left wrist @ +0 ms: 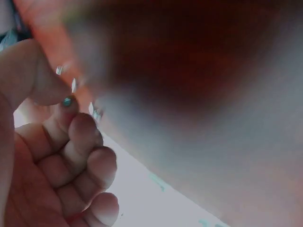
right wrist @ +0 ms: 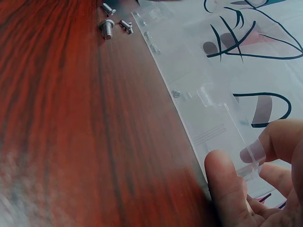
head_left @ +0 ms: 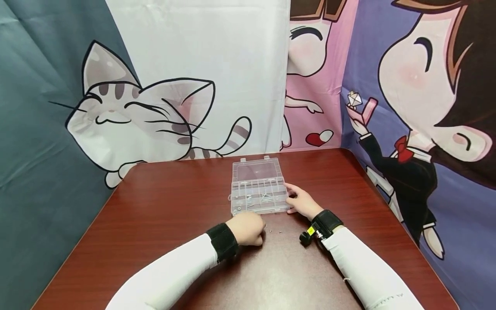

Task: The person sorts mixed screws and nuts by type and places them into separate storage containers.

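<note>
A clear plastic compartment box [head_left: 257, 209] lies on the table with its lid [head_left: 255, 170] tipped back open. My right hand [head_left: 304, 202] grips the box's right side, thumb [right wrist: 220, 172] at the near edge and fingers over the rim. Just in front of the box, my left hand [head_left: 245, 228] is low over the table. In the left wrist view its thumb and index finger pinch a small screw [left wrist: 67, 101], of which only a shiny end shows. Several loose metal screws [right wrist: 108, 29] lie on the wood beside that hand.
Small metal parts [head_left: 265, 197] sit in some of the box's compartments. The brown wooden table [head_left: 174, 189] extends around the box. Printed cloth curtains [head_left: 201, 43] stand behind and at both sides of the table.
</note>
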{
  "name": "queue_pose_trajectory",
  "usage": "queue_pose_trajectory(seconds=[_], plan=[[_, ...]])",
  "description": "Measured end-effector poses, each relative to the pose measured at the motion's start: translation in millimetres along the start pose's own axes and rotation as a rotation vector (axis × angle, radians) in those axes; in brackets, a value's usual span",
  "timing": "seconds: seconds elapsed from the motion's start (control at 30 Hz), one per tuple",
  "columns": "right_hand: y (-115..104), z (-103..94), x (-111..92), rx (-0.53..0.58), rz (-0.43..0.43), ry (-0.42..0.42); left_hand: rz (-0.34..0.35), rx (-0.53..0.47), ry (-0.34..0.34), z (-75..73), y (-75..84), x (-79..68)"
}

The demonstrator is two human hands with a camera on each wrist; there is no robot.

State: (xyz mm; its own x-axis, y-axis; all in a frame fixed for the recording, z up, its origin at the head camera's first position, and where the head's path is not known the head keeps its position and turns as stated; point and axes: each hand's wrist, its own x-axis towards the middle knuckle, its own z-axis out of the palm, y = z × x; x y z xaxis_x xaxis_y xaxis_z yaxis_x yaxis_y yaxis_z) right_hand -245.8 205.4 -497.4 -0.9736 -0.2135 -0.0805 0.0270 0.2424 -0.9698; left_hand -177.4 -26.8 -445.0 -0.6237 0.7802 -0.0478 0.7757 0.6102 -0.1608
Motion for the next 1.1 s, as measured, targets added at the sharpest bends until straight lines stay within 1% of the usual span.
queue_pose_trajectory(seconds=[0.07, 0.2, 0.27, 0.33, 0.4, 0.47, 0.53, 0.63, 0.7, 0.9, 1.1], plan=[[0.0, 0.2, -0.4, 0.0, -0.002, -0.004, -0.03, -0.047, 0.019, -6.8, -6.8, 6.4], [-1.7, -1.7, -0.3, -0.004, -0.006, 0.003, -0.123, -0.157, 0.118, -20.9, -21.0, 23.3], [-2.1, -2.6, 0.0, -0.005, -0.009, 0.006, -0.164, -0.186, 0.172, -24.2, -26.5, 32.1], [-1.5, -3.0, 0.6, 0.001, -0.013, 0.01, -0.198, -0.199, 0.193, -24.0, -30.4, 39.7], [-0.7, -3.0, 0.8, 0.004, -0.012, 0.004, -0.222, -0.203, 0.193, -21.0, -33.0, 46.0], [0.1, -2.4, 0.9, 0.008, -0.008, 0.0, -0.246, -0.21, 0.175, -16.8, -34.0, 50.3], [0.4, -1.7, 0.5, 0.007, -0.007, -0.008, -0.271, -0.207, 0.149, -11.9, -34.3, 53.0], [0.6, -1.1, 0.5, 0.008, -0.01, -0.011, -0.295, -0.195, 0.13, -7.0, -34.4, 54.9], [0.5, -1.1, 0.9, 0.008, -0.014, -0.009, -0.298, -0.185, 0.125, -5.6, -35.0, 55.3], [-2.0, -2.0, 1.8, -0.012, -0.021, -0.003, -0.277, -0.16, 0.134, -7.6, -37.2, 55.8], [-24.8, 0.1, -15.7, -0.006, -0.028, -0.039, -0.28, -0.172, 0.118, -7.8, -35.6, 53.1]])
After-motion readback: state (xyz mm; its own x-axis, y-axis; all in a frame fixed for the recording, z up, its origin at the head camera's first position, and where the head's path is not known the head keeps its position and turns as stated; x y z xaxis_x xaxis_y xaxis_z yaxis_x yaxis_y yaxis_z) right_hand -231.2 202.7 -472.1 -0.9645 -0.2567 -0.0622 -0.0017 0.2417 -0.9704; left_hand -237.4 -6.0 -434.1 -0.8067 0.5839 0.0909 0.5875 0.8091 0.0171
